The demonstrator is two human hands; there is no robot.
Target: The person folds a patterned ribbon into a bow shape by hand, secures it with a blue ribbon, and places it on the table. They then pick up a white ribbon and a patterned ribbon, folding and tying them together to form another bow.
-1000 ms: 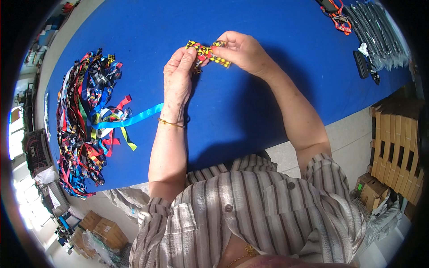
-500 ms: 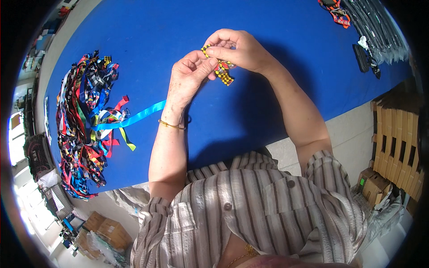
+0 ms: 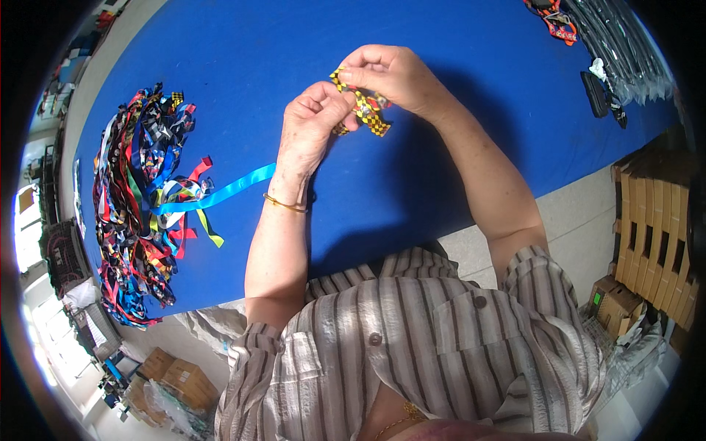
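Note:
Over the far middle of the blue table, my left hand [image 3: 315,121] and my right hand [image 3: 388,76] pinch a yellow-and-black checked ribbon [image 3: 373,119] between them. It has some red on it, and one end hangs below the fingers. My right thumb and fingertips grip its upper end, while my left thumb and finger close on it lower down. Part of the ribbon is hidden behind my left fingers. A bright blue ribbon [image 3: 220,197] runs from the pile at the left to beneath my left wrist.
A long heap of many-coloured ribbons [image 3: 136,213] lies on the table's left side. At the far right are plastic-wrapped dark goods [image 3: 614,48], a black case [image 3: 593,94] and an orange-red strap bundle [image 3: 557,26]. Cardboard boxes [image 3: 180,378] and a slatted brown stack [image 3: 654,235] stand beyond the table.
My right hand has shifted slightly up and left with the ribbon's upper end. More of the checked ribbon shows between my hands, and its hanging end has swung a little right.

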